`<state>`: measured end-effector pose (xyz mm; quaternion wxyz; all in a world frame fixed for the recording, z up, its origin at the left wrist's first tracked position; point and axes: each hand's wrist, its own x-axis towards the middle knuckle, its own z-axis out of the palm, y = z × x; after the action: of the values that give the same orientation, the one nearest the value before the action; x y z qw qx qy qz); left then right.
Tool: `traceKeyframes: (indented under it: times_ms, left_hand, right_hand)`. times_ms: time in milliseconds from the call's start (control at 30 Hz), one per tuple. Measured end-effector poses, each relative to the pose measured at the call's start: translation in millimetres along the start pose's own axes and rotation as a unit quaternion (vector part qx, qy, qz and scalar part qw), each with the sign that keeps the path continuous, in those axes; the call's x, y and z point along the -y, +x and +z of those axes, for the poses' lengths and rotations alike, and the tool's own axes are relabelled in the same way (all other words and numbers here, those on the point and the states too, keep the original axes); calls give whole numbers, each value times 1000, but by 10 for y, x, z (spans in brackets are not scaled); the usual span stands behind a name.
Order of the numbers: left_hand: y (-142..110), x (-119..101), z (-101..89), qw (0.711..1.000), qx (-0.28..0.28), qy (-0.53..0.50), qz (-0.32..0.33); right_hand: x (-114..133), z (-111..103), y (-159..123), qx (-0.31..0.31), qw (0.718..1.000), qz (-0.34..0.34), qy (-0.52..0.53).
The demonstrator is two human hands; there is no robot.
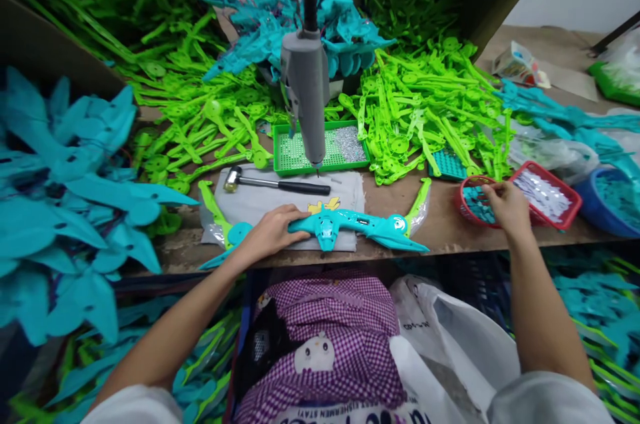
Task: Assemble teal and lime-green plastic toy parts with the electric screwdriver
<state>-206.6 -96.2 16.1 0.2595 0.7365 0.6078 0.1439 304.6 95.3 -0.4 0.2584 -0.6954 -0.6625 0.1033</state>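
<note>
Where a grey cloth [250, 203] covers part of the workbench [443, 236] near its front edge, a turquoise bow-shaped plastic assembly [327, 229] lies crosswise, a lime-green limb [419, 207] rising at either end. The person's left hand [277, 231] is clamped on the assembly left of its centre, thumb on the near side and fingers on the far side. The right hand [507, 207] is well apart from it, at a round red basket [462, 213] of small turquoise pieces [475, 202]; its fingers bend down among them, but whether the tips meet or hold a piece cannot be determined. Just beside stands a rectangular red basket [575, 203] of white pieces [543, 194], with a blue basin [594, 216] farther right. Beyond the assembly, a black-handled hammer [305, 188] lies on the cloth, its head to the left. Behind it is a green perforated tray [295, 152], with small metallic parts [350, 143] gathered at its right end. A grey power screwdriver [306, 94] hangs upright in front of the tray, tip down. Heaps of lime-green parts [415, 117] flank the tray, and large turquoise shells [65, 164] are piled at far left.
</note>
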Motion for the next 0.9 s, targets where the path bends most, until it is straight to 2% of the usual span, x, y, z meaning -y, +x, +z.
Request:
traceKeyframes:
  times_ms: [67, 100, 167, 233, 267, 367, 467, 567, 700, 900]
  left_hand:
    - [-3, -3, 4, 1000, -1, -3, 4]
    - [-4, -5, 7, 1000, -1, -4, 5]
    - [-7, -6, 13, 1000, -1, -6, 4]
    - [-10, -2, 17, 1000, -2, -4, 1]
    - [-11, 0, 18, 1000, -2, -3, 1]
    - [-12, 6, 16, 1000, -3, -3, 7]
    - [-9, 5, 14, 1000, -4, -2, 11]
    - [-7, -4, 16, 1000, -4, 0, 9]
    - [-10, -18, 16, 1000, -2, 2, 8]
    - [-20, -5, 16, 1000, -3, -1, 9]
  right_hand:
    - [270, -89, -141, -11, 998, 26, 57]
    - [466, -121, -243, -12, 997, 4, 80]
    - [943, -125, -484, 17, 987, -116, 106]
    - [1444, -26, -715, 115, 959, -232, 113]
    - [1669, 57, -806, 196, 936, -272, 113]
    - [2128, 347, -934, 323, 882, -333, 83]
    - [2246, 530, -907, 362, 865, -338, 81]
    - [2195, 566, -849, 399, 852, -323, 105]
    - [2149, 592, -766, 441, 817, -337, 155]
    - [2142, 762, -657, 482, 784, -329, 210]
